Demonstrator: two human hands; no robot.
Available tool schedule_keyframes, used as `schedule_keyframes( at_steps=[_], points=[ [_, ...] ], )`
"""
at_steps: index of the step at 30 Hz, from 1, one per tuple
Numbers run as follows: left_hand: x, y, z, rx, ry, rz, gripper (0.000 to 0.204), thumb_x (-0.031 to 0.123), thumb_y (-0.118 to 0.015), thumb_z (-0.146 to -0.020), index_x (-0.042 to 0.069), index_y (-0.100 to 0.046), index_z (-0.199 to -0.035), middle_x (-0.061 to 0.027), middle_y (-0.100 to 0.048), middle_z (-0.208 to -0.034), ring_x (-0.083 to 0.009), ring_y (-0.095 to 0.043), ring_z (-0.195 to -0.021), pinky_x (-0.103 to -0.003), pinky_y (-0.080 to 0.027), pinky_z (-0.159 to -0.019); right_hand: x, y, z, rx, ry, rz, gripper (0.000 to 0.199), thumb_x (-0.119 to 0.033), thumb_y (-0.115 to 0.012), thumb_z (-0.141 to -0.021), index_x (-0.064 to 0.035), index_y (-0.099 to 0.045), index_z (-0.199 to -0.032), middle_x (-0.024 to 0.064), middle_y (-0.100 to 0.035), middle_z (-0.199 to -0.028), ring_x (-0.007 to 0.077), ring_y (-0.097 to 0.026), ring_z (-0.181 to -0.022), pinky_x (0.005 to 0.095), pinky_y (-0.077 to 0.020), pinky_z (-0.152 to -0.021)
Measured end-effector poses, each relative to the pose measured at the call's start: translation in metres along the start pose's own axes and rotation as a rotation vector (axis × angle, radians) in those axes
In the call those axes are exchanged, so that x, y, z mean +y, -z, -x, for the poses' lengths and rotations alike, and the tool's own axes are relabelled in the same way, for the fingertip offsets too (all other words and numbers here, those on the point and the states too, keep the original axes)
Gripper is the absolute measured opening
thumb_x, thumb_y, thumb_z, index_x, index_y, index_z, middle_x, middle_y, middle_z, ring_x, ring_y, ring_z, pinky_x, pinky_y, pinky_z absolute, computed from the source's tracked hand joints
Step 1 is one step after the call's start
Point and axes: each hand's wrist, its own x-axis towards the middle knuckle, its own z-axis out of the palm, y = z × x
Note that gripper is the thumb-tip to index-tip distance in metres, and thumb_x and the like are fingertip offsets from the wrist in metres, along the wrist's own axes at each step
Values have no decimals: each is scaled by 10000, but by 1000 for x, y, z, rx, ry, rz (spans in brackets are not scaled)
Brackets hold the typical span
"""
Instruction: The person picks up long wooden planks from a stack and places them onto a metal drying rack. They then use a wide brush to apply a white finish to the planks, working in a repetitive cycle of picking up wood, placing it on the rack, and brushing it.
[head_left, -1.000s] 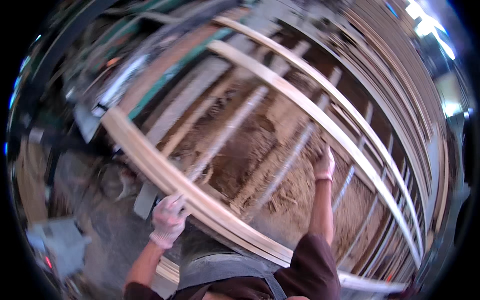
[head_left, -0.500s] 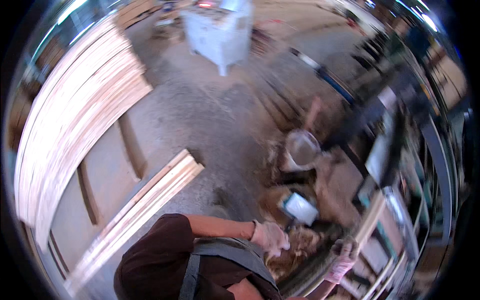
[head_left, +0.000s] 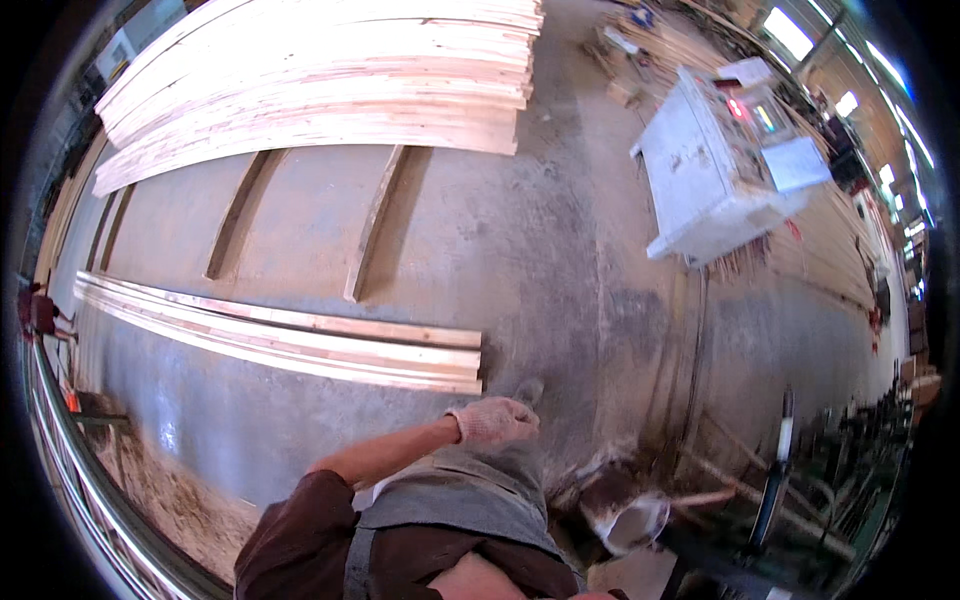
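Planks in a big pale stack (head_left: 320, 70) fill the far side of the concrete floor (head_left: 560, 250), and a smaller, low pile of boards (head_left: 290, 340) lies nearer, its end just ahead of the person. Both look neatly laid, so stacking seems well along. The left hand (head_left: 492, 420), in a knit glove, hangs loosely curled and grasps nothing. The right hand is out of view. A white machine (head_left: 715, 170) stands well apart.
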Motion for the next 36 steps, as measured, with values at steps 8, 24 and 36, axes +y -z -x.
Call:
schedule_keyframes(
  at_steps=[8,24,36],
  points=[
    [-58,190,-144,479,35,300,411,350,-690,-975,42,-698,-1247,-82,-736,-1079,-182,-670,-969,-347,-539,-897,-411,-27,-134,-154,103,212,239,-273,-646,-992,-57,-692,-1081,144,-731,-958,293,-710,-780,449,-602,-685],
    [-254,361,-214,947,820,1320,427,467,-709,-928,41,-675,-938,-105,-675,-836,-284,-667,-747,-461,-548,-669,-939,-414,-256,-401,437,1010,329,-326,-660,-984,-85,-624,-1205,150,-743,-966,285,-720,-731,423,-595,-640],
    [-69,890,-411,1312,64,1372,850,611,-640,-965,-39,-478,-1488,-202,-644,-1316,-284,-699,-1051,-435,-584,-915,-1275,-628,-332,-384,225,606,257,-365,-698,-989,-142,-618,-1088,2,-565,-751,162,-535,-549,324,-428,-470]
  ],
)
